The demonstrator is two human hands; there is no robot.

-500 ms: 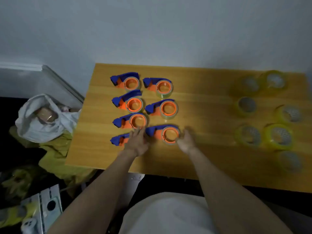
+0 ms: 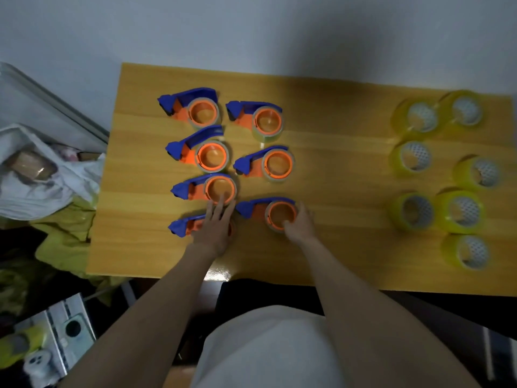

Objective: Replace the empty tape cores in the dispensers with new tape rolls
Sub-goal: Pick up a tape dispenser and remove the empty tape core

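- Left hand (image 2: 214,230) lies flat with straight fingers over the nearest dispenser in the left column (image 2: 184,226), gripping nothing.
- Right hand (image 2: 298,226) curls round the core end of the nearest right-column dispenser (image 2: 275,212).
- Five more dispensers sit behind them on the wooden table (image 2: 335,169).
- New yellow tape rolls (image 2: 458,212) are clustered way over on the right.

Glossy wood-grain table (image 2: 335,169), plastic dispensers (image 2: 193,107), shiny translucent tape rolls (image 2: 414,158).
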